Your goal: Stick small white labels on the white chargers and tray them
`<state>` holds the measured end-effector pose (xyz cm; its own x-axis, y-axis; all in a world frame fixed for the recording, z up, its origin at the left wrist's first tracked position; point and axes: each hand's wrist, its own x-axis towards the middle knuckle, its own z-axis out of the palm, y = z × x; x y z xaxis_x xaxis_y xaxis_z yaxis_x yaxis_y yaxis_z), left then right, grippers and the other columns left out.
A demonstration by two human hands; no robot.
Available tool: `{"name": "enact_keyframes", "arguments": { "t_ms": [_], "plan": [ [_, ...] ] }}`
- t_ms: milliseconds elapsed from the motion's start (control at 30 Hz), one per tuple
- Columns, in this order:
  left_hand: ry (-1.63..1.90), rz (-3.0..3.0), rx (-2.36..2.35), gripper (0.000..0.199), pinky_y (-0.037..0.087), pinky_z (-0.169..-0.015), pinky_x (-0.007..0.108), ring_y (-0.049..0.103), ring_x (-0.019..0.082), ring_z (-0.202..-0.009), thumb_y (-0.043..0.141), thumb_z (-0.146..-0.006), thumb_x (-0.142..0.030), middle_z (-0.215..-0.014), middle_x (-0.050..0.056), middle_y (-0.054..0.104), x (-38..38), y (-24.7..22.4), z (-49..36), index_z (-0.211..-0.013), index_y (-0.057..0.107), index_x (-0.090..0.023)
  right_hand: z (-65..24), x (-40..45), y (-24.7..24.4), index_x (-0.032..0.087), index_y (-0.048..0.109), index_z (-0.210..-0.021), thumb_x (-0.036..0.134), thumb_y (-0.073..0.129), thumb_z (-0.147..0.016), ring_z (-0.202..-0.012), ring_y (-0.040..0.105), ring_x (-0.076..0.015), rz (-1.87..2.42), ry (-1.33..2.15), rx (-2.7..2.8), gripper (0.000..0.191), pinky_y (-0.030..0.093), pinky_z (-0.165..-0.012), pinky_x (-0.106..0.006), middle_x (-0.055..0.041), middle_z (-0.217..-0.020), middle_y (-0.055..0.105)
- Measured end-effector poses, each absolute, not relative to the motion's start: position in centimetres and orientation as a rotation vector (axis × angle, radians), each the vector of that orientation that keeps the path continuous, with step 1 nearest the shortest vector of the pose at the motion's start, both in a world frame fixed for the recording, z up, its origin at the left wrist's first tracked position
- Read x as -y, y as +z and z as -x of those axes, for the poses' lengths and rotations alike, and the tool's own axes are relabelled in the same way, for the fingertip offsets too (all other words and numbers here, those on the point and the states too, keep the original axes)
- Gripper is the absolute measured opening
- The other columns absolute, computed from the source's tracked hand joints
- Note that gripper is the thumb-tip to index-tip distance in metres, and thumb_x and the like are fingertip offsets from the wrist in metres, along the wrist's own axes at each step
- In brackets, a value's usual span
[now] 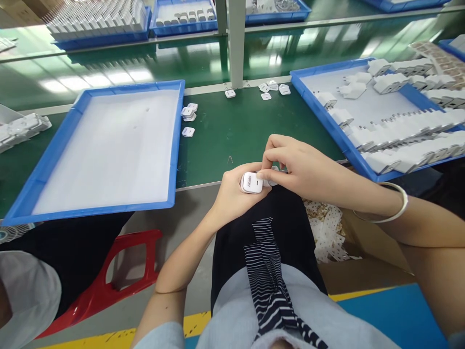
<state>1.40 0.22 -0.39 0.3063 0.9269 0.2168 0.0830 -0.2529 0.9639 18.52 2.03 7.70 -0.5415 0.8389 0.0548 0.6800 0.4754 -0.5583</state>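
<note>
My left hand is wrapped round a white plug charger just off the bench's front edge, its end face with dark printing and a small dark slot turned up. My right hand meets it from the right. Its thumb and index finger are pinched at the right rim of that face, and whatever lies between them is too small to tell. Behind the right fingers a pale, shiny bit shows, partly hidden. Small white square caps with dark slots lie on the green bench beyond my hands.
At the left a blue tray has a white liner. To the right, another blue tray holds rows of white plug chargers. More caps lie by the left tray. A metal post rises behind. A person sits at left near a red stool.
</note>
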Motion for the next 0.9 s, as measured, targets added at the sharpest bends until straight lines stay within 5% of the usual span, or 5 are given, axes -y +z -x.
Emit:
{"name": "enact_keyframes", "arguments": {
  "t_ms": [333, 533, 633, 800, 900],
  "plan": [
    [1.244, -1.656, -0.792, 0.039, 0.060, -0.088, 0.033, 0.074, 0.020, -0.097, 0.084, -0.073, -0.021, -0.110, 0.007, 0.078, 0.7, -1.0, -1.3, -0.110, 0.073, -0.018, -19.0, -1.5, 5.5, 0.020, 0.051, -0.077, 0.038, 0.079, -0.081, -0.068, 0.046, -0.0128, 1.130, 1.092, 1.922, 0.034, 0.039, -0.062, -0.029, 0.0011, -0.078, 0.052],
    [1.382, -1.744, -0.686, 0.040, 0.058, -0.101, 0.037, 0.071, 0.022, -0.112, 0.082, -0.078, -0.018, -0.121, 0.007, 0.075, 1.0, -0.3, -1.0, -0.116, 0.071, -0.023, -20.6, -0.2, 3.9, 0.031, 0.058, -0.127, 0.046, 0.076, -0.085, -0.129, 0.051, -0.0238, 0.792, 1.353, 1.732, 0.048, 0.049, -0.103, -0.037, -0.0052, -0.139, 0.053],
    [1.425, -1.793, -0.717, 0.039, 0.057, -0.101, 0.040, 0.071, 0.023, -0.113, 0.080, -0.081, -0.024, -0.121, 0.007, 0.074, 1.1, -0.5, -1.1, -0.119, 0.069, -0.024, -19.8, 0.8, 2.7, 0.036, 0.046, -0.143, 0.040, 0.076, -0.085, -0.136, 0.048, -0.0236, 0.832, 1.531, 1.667, 0.065, 0.046, -0.109, -0.039, -0.0046, -0.154, 0.044],
    [1.463, -2.087, -1.098, 0.051, 0.051, -0.107, 0.043, 0.060, 0.026, -0.127, 0.079, -0.082, -0.038, -0.134, 0.011, 0.063, 0.8, -0.2, 1.4, -0.129, 0.063, -0.024, -15.0, -0.9, 0.3, 0.034, 0.054, -0.133, 0.037, 0.068, -0.088, -0.108, 0.064, -0.0174, 0.733, 1.820, 1.110, 0.047, 0.054, -0.092, -0.032, -0.0019, -0.126, 0.063],
    [1.512, -2.021, -1.523, 0.042, 0.055, -0.088, 0.035, 0.068, 0.021, -0.096, 0.079, -0.080, -0.044, -0.105, 0.005, 0.071, 0.7, 1.7, 5.9, -0.114, 0.066, -0.023, -10.3, -4.2, 0.1, 0.026, 0.061, -0.100, 0.031, 0.067, -0.086, -0.094, 0.064, -0.0156, 0.705, 1.903, 0.973, 0.017, 0.056, -0.083, -0.031, 0.0006, -0.100, 0.063]
  ]
}}
